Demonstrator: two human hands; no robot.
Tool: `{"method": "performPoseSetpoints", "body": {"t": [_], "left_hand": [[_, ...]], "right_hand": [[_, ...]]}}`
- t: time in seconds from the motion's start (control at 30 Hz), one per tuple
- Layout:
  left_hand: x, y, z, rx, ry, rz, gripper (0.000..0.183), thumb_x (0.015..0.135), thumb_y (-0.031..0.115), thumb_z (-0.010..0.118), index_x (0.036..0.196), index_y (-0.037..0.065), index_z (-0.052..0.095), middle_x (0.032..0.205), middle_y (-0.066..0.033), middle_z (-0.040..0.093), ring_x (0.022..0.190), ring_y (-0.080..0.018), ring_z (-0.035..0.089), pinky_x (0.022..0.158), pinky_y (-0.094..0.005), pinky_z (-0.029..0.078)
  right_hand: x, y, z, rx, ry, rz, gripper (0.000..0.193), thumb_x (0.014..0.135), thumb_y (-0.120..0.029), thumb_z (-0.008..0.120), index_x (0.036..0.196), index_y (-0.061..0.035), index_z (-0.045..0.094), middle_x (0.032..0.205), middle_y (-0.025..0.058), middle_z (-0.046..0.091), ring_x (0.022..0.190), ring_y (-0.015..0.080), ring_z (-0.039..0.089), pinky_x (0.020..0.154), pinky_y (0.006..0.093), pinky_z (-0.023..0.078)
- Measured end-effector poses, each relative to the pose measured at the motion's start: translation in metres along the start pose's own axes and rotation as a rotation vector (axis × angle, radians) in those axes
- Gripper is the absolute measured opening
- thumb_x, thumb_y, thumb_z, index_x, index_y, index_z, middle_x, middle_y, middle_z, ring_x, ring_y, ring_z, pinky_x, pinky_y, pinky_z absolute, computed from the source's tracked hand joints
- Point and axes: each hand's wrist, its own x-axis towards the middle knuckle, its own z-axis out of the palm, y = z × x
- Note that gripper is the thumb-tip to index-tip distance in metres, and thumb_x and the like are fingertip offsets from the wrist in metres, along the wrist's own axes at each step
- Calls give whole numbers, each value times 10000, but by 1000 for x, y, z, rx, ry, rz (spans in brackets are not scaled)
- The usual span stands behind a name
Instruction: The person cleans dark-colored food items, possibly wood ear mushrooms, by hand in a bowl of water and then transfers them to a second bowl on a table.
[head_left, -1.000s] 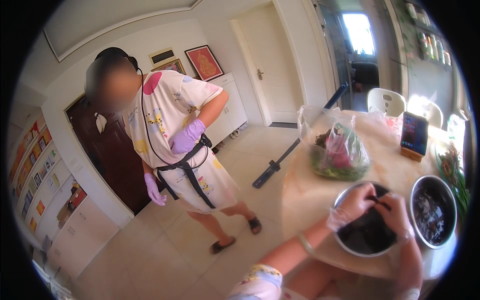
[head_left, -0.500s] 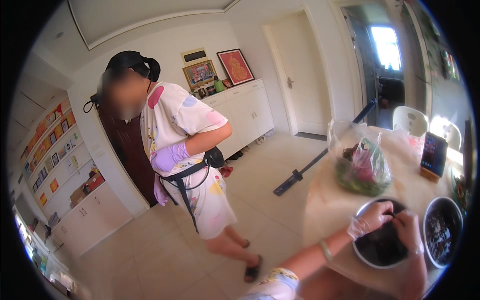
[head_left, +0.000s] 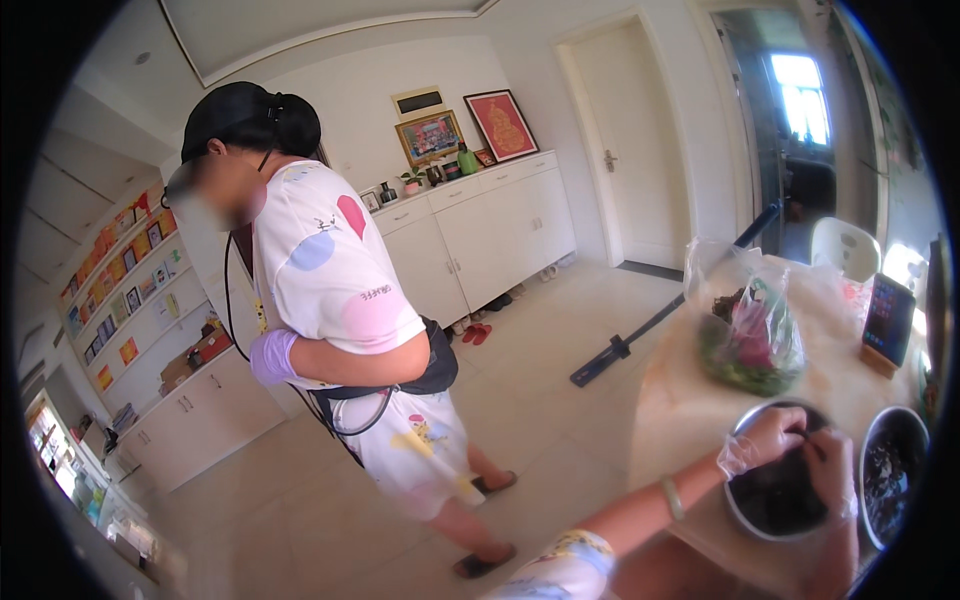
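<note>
Over a metal bowl [head_left: 734, 508] with dark contents, both my hands are close together in clear plastic gloves. My left hand [head_left: 772, 436] comes in from the left, fingers pinched near the bowl's far side. My right hand [head_left: 830, 468] is closed beside it, fingertips almost meeting the left ones. A small dark piece shows between the fingertips, too small to name. To the right stands a second metal bowl [head_left: 864, 490], holding dark, glossy pieces [head_left: 894, 470] that look wet.
A clear plastic bag of leafy greens [head_left: 752, 345] sits beyond the bowls on the round table [head_left: 665, 420]. A phone [head_left: 888, 318] leans in a wooden stand. Another person [head_left: 340, 270] with purple gloves stands left; a dark pole-like tool [head_left: 640, 333] lies beyond the table.
The view has shifted, so the table and bowls appear farther right. The other person has turned more away and bends forward. My hands stay pinched together over the bowl.
</note>
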Motion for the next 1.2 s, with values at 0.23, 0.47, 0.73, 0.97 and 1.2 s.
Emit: {"method": "performPoseSetpoints", "body": {"t": [0.23, 0.47, 0.73, 0.97, 1.2], "left_hand": [[4, -6, 5, 11, -5, 28, 112, 778, -25, 592, 800, -3, 485, 634, -22, 503, 490, -74, 439, 455, -249, 381], [3, -14, 1, 109, 68, 136, 129, 732, -45, 606, 813, -16, 510, 672, -95, 553, 631, -124, 499, 595, -293, 423], [13, -14, 13, -86, 138, 154, 127, 796, -32, 572, 912, 16, 560, 791, -17, 565, 731, -85, 535, 655, -229, 455], [5, 13, -31, -328, 120, -150, 292, 906, 208, 513, 1154, 54, 503, 1016, -51, 590, 816, -94, 563, 728, -224, 439], [14, 37, -10, -291, -96, -165, 437, 910, 343, 495, 1222, 40, 461, 1115, -62, 558, 990, -119, 533, 833, -244, 405]], "right_hand": [[-3, 8, -1, -16, 28, -23, 94, 628, 44, 619, 677, 35, 540, 642, 170, 531, 632, 344, 516, 582, 390, 398], [-1, 9, 6, -1, 67, 19, 100, 642, 36, 623, 690, 25, 537, 650, 165, 528, 626, 333, 518, 580, 378, 399], [3, -6, -30, 255, -4, 436, 47, 721, -1, 602, 712, 31, 568, 608, 62, 560, 573, 136, 540, 542, 250, 418], [32, -39, -51, 271, -326, 408, 128, 767, -92, 629, 810, 27, 645, 656, 46, 623, 625, 77, 565, 574, 219, 458], [15, -37, -64, 182, -322, 311, 153, 755, -145, 625, 845, -23, 650, 723, 137, 633, 647, 237, 618, 629, 310, 485]]}}
